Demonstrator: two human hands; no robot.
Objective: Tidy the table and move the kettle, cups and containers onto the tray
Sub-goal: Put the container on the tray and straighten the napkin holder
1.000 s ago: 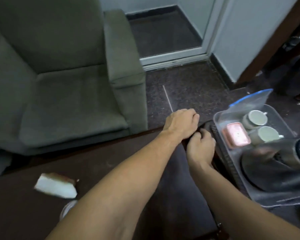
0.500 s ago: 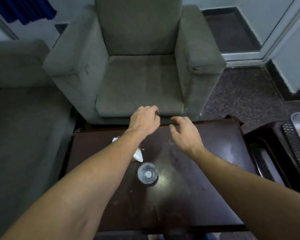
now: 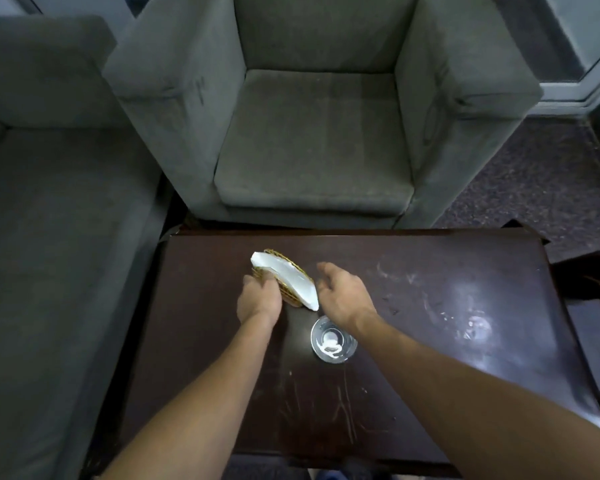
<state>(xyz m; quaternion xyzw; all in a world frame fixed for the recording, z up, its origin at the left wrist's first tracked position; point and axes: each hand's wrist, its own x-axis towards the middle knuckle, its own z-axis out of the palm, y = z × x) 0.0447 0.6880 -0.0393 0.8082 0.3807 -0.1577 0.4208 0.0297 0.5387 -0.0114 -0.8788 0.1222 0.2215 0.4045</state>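
A clear glass [image 3: 333, 339] is standing upright on the dark worktop [image 3: 430, 306], just beside the right wrist. Just beyond the glass, the left hand [image 3: 258, 301] is curling its fingers round the near end of a gold wire holder [image 3: 290, 294] that is carrying white napkins [image 3: 284, 278]. The right hand [image 3: 343, 296] is hovering close beside the napkins, fingers loosely spread, holding nothing. Farther beyond the glass, a grey armchair [image 3: 312, 150] is facing the worktop.
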